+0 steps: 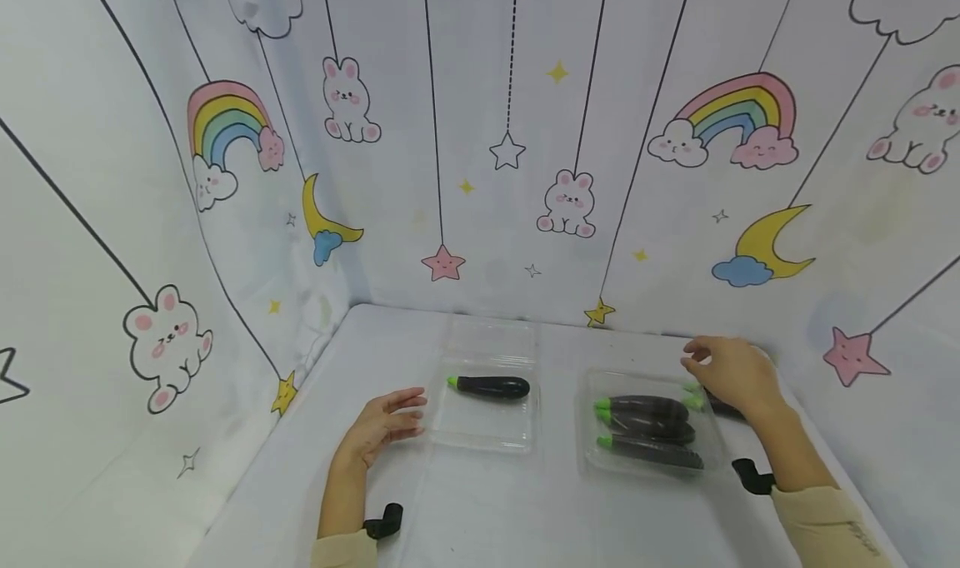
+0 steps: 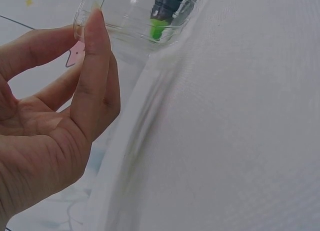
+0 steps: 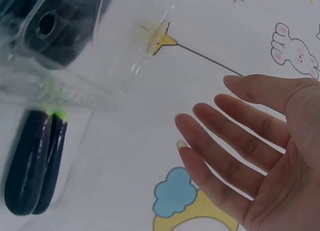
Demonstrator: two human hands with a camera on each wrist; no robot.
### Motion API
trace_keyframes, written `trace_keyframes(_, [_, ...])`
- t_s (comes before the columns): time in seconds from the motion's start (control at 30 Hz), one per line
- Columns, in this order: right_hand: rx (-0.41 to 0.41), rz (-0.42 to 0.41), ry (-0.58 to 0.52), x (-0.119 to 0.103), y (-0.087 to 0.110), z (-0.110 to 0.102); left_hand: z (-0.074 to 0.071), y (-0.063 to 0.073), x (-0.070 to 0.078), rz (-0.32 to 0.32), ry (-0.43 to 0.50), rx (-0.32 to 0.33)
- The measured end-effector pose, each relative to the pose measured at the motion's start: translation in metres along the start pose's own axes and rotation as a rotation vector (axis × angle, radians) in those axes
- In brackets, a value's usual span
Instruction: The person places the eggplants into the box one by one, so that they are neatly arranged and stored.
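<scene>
Flanking two clear boxes (image 1: 480, 445) (image 1: 587, 451), four eggplants (image 1: 495, 387) (image 1: 645, 406) (image 1: 652, 427) (image 1: 651, 452) inside: two hands (image 1: 382, 425) (image 1: 738, 372), each grip loose, empty

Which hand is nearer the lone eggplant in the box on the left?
Left. The left hand is beside the left edge of the eggplant's box; the right hand is well off to the right, by the fuller box's far right corner.
</scene>
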State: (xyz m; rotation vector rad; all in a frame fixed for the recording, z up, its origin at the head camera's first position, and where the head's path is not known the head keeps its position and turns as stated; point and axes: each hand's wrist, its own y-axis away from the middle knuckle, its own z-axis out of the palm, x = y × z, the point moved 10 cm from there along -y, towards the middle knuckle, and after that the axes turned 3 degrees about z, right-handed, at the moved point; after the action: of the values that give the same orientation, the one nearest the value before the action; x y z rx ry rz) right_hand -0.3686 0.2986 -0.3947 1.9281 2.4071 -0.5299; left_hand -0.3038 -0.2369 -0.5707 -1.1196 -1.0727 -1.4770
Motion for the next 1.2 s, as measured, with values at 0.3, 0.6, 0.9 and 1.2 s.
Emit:
trace_keyframes(0.3, [-0.026, 0.029, -0.009, 0.033, 0.003, 0.0, 0.0, -0.003, 0.002, 0.005, 0.013, -0.009])
trace_keyframes(0.6, [-0.066, 0.074, 0.006, 0.066, 0.012, 0.009, -0.001, -0.003, 0.001, -0.004, 0.017, 0.001])
trace_keyframes(0.9, [-0.118, 0.15, 0.021, 0.096, 0.02, 0.026, -0.002, -0.001, 0.001, -0.005, 0.008, -0.003])
trace_keyframes(1.2, [-0.142, 0.202, 0.031, 0.12, 0.03, 0.04, -0.001, 0.0, 0.0, -0.012, -0.006, -0.007])
